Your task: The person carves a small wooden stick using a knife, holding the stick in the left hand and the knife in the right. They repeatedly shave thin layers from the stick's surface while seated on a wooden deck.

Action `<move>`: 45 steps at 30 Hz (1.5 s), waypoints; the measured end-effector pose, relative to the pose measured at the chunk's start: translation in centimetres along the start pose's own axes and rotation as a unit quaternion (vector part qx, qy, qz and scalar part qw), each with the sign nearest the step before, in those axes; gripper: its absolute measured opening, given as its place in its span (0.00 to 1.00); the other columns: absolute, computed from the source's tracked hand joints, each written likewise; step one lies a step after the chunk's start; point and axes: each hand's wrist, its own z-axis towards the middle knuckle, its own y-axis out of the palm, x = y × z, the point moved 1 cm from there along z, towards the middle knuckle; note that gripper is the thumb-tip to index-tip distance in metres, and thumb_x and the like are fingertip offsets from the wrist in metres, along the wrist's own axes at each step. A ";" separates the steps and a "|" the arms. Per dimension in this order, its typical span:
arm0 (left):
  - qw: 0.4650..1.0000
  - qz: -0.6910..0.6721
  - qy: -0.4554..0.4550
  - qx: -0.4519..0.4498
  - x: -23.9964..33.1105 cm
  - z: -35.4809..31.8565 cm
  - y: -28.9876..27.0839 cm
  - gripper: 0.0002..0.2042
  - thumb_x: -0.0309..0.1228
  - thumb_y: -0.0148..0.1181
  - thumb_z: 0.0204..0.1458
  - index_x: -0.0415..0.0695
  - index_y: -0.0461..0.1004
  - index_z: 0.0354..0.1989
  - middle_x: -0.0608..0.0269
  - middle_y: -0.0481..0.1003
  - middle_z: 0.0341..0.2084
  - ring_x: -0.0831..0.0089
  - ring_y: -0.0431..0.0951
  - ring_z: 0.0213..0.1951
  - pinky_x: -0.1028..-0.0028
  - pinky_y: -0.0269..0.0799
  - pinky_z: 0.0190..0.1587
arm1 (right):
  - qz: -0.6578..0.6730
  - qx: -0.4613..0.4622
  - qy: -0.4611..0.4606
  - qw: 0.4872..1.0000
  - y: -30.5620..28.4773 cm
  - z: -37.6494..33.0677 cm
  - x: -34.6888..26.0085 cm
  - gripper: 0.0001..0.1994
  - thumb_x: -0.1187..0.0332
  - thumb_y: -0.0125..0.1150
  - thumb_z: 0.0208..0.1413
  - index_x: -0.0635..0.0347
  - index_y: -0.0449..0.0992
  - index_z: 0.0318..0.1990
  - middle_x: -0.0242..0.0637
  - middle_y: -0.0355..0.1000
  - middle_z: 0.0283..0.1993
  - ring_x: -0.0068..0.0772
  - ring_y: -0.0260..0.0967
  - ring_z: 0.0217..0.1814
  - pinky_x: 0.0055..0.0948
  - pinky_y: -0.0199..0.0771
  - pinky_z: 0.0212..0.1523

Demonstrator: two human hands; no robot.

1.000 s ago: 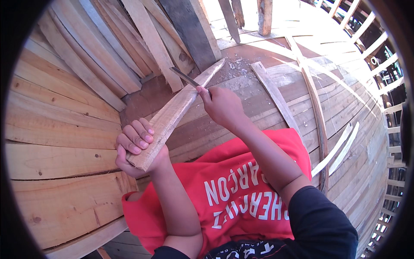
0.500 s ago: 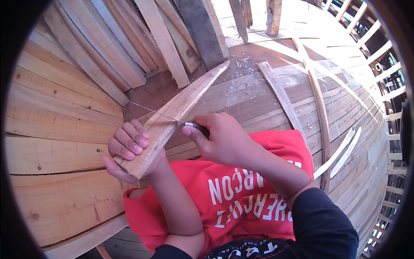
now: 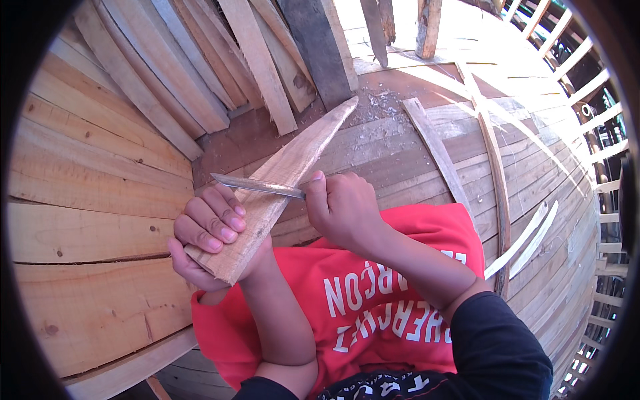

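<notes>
A long wooden board (image 3: 293, 150), tapering to a narrow far end, slants up and away from my lap. My left hand (image 3: 210, 230) is closed around its near end, fingers over the left edge and the palm hidden beneath. In my right hand (image 3: 347, 207) a knife (image 3: 260, 186) is gripped, its handle mostly hidden by the fist. The blade lies across the board's upper face just beyond my left fingers, its broad side showing and its tip past the left edge. A red cloth with white lettering (image 3: 393, 280) covers my lap beneath both forearms.
Wooden planks (image 3: 153, 73) lean at the upper left beside a plank wall (image 3: 100, 233). Wood shavings (image 3: 383, 107) litter the plank floor near the board's tip. Loose strips (image 3: 490, 153) and two pale curved slivers (image 3: 533, 240) lie to the right. A slatted railing (image 3: 600, 160) runs along the right.
The knife has turned from edge-on to showing its flat side, and my right fist has rotated and moved slightly right. The board and my left hand have shifted a little right.
</notes>
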 end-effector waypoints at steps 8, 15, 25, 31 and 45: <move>0.998 0.008 -0.015 -0.054 1.2 -0.2 2.9 0.20 0.39 0.31 0.60 0.51 0.62 0.16 0.69 0.62 0.12 0.75 0.63 0.18 0.74 0.62 0.28 | -0.210 0.130 0.053 0.968 0.8 6.9 15.1 0.26 0.58 0.38 0.62 0.68 0.77 0.23 0.60 0.73 0.25 0.65 0.73 0.31 0.55 0.72 0.41; 1.000 0.022 0.011 0.001 1.8 0.1 0.8 0.21 0.40 0.30 0.60 0.50 0.63 0.17 0.67 0.64 0.13 0.75 0.63 0.17 0.73 0.63 0.27 | 0.051 -0.036 0.043 0.997 -0.3 -0.2 0.4 0.26 0.60 0.40 0.63 0.69 0.71 0.16 0.61 0.68 0.20 0.67 0.69 0.28 0.57 0.68 0.36; 1.000 0.000 -0.005 0.020 1.3 0.2 0.4 0.19 0.38 0.33 0.56 0.50 0.63 0.15 0.68 0.63 0.11 0.75 0.64 0.17 0.73 0.63 0.27 | -0.073 0.092 0.174 0.978 1.0 6.2 13.2 0.26 0.58 0.35 0.61 0.70 0.78 0.28 0.62 0.74 0.31 0.65 0.73 0.39 0.54 0.72 0.45; 1.000 0.014 0.018 0.008 1.0 -0.3 1.5 0.19 0.40 0.32 0.58 0.49 0.62 0.17 0.66 0.63 0.11 0.74 0.63 0.16 0.74 0.63 0.26 | 0.018 -0.040 0.101 0.994 -0.9 1.6 1.8 0.26 0.57 0.36 0.61 0.71 0.77 0.28 0.63 0.74 0.31 0.67 0.73 0.40 0.55 0.71 0.48; 1.000 0.004 -0.002 0.028 1.0 -0.5 0.7 0.19 0.40 0.33 0.57 0.50 0.62 0.15 0.68 0.63 0.11 0.75 0.62 0.16 0.74 0.63 0.26 | 0.002 0.011 0.003 1.000 -1.0 0.0 -0.6 0.27 0.60 0.39 0.62 0.68 0.72 0.15 0.57 0.68 0.17 0.63 0.71 0.23 0.55 0.72 0.33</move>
